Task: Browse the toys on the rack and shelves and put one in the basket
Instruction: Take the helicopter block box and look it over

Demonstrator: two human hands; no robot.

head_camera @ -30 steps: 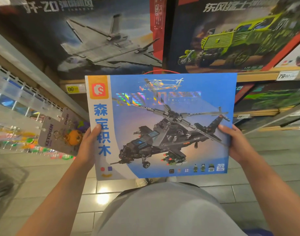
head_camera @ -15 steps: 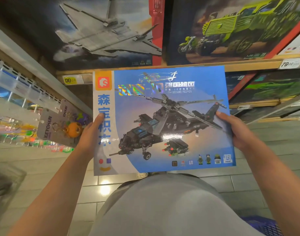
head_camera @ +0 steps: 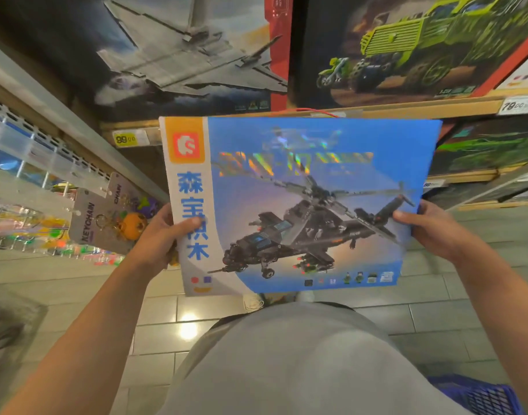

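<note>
I hold a big flat blue helicopter building-set box in front of me, its picture side facing me. My left hand grips its left edge, thumb over the white strip. My right hand grips its right edge, thumb on the front. A red cord handle shows above the box's top edge. The blue plastic basket sits low at the bottom right, beside my body, only its rim showing.
The wooden shelf behind carries a jet set box and a green truck set box, with price tags below. A rack on the left holds a pumpkin keychain card. Tiled floor lies under me.
The box has tipped slightly and shifted a little in my hands; its foil title now glares. The view moved closer to the shelf. Both hands keep their grip.
</note>
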